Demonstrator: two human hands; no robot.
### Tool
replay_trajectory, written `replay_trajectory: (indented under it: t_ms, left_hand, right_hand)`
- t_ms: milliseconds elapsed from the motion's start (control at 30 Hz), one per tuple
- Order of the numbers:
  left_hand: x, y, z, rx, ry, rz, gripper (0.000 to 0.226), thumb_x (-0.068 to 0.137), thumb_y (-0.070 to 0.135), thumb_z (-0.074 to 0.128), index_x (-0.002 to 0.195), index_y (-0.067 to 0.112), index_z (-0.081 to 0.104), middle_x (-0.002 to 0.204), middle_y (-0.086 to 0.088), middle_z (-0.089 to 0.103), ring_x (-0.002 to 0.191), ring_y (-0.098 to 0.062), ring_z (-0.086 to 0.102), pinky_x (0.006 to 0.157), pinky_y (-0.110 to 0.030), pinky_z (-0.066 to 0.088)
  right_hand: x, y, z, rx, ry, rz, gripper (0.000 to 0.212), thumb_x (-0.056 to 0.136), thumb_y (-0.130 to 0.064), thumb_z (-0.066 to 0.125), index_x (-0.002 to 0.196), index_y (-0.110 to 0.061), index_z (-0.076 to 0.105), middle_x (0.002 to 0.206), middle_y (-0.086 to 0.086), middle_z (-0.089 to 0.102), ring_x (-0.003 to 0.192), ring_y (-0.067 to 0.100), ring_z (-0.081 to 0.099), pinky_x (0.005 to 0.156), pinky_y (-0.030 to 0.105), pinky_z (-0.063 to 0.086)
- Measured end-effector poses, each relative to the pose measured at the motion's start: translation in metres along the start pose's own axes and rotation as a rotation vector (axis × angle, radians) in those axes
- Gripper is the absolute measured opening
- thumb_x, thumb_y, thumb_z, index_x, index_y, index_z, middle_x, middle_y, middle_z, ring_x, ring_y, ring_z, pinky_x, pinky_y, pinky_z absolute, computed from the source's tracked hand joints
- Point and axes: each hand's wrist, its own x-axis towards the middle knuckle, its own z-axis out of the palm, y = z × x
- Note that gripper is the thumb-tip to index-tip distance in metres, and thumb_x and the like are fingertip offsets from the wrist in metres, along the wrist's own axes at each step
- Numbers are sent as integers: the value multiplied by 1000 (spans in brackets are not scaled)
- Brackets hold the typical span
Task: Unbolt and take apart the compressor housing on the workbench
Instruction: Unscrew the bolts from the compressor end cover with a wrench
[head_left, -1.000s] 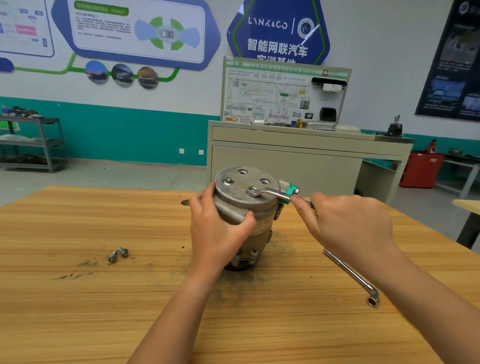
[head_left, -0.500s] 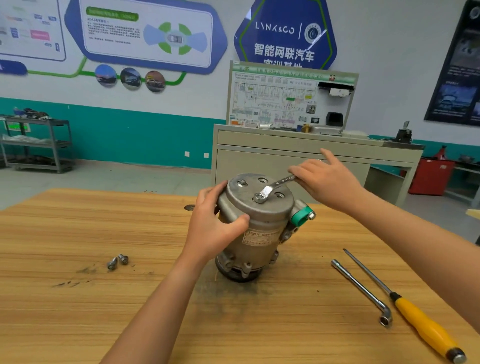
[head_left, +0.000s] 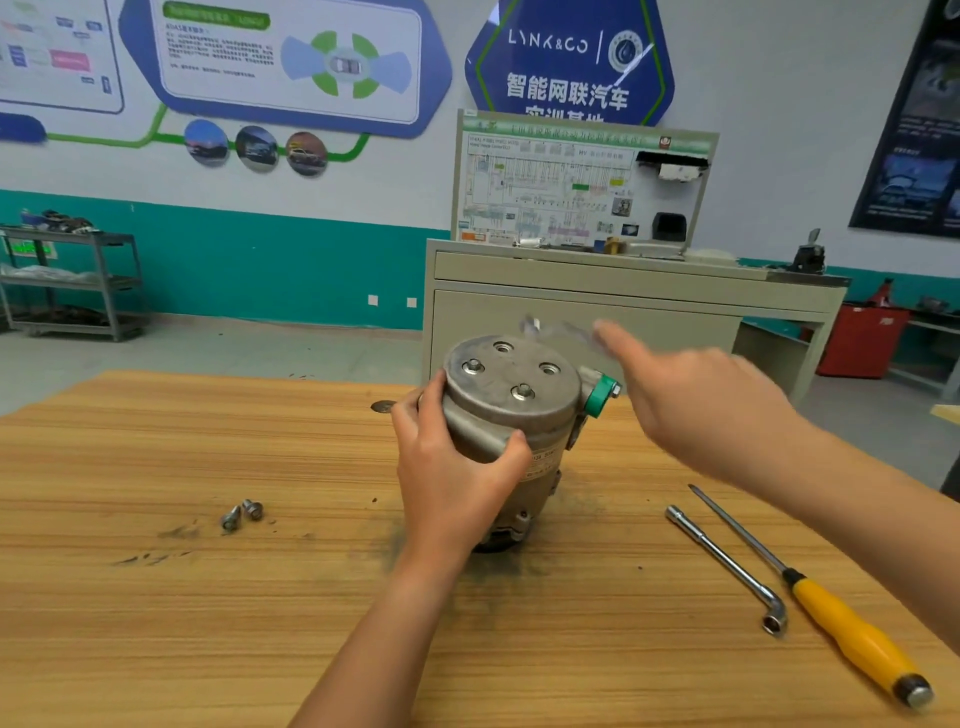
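Head view: the compressor housing (head_left: 514, 415) stands on end at the middle of the workbench (head_left: 156, 597), end plate up and tilted slightly toward the camera. The left hand (head_left: 452, 483) grips its upper body, fingers curled round the far side and thumb across the front. The right hand (head_left: 701, 410) is raised to the right of the plate and motion-blurred. A faint wrench (head_left: 558, 330) shows at its fingertips, clear of the housing, so it appears to pinch the wrench's end, though blur hides the exact grip. On the plate, two seated bolts (head_left: 522, 392) sit on the near and left side, with two empty holes (head_left: 549, 369) on the far and right side. Two loose bolts (head_left: 241, 514) lie together on the bench, well to the left. An L-shaped socket spanner (head_left: 727, 566) and a yellow-handled screwdriver (head_left: 857, 644) lie side by side to the right. Judgement: roughly half the end-plate bolts are out, and the step in hand is setting the wrench on one of the seated pair. To do it well, drop the ring fully over the bolt head before loading it. Keep the pull flat with the plate, and keep the left hand clamped to resist the twist, since the housing stands on a narrow base and may tip or spin. Place freed bolts with the loose pair.
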Motion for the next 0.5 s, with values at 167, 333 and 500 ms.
replay_trajectory:
  t_ms: [167, 333, 500]
  left_hand:
    - [-2, 3, 2, 6, 9, -18, 82, 68, 33, 77, 139, 15, 40, 121, 9, 32, 108, -2, 40, 77, 7, 30]
    - [-2, 8, 6, 24, -2, -37, 82, 70, 27, 79, 140, 14, 40, 122, 8, 31, 114, -7, 41, 88, -12, 35]
    - [-4, 16, 12, 15, -5, -41, 86, 64, 40, 70, 139, 11, 40, 121, 8, 31, 115, -9, 43, 90, -17, 36]
  right_hand:
    - [-27, -7, 3, -125, -115, 38, 60, 95, -19, 31, 141, -34, -5, 54, -5, 35, 45, 12, 33, 39, 26, 24]
    - [-23, -23, -3, -184, -208, 49, 63, 90, -8, 35, 145, -23, 8, 56, -3, 31, 44, 14, 27, 38, 26, 19]
    - [-22, -44, -19, -190, -249, 47, 63, 88, 0, 37, 145, -4, 10, 87, 7, 60, 58, 21, 41, 38, 27, 20]
